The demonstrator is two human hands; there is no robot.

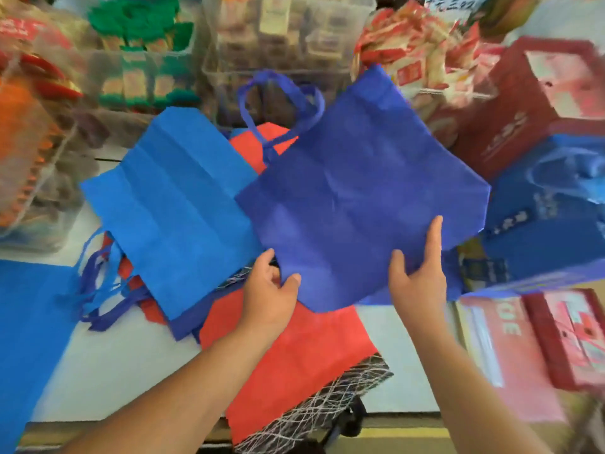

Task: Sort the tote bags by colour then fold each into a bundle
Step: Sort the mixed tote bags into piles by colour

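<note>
Dark blue tote bag (360,191) hung lifted above the desk's (114,365) far right side. The left hand (271,290) and, seemingly, the right hand (419,273) gripped its near edge. Sorting looked underway; next it needed laying with matching blues.

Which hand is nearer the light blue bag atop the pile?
Left. The left hand holds the dark blue bag right beside the light blue bag; the right hand holds it farther right.

White table (124,371), stocked clear bins (288,63)
</note>
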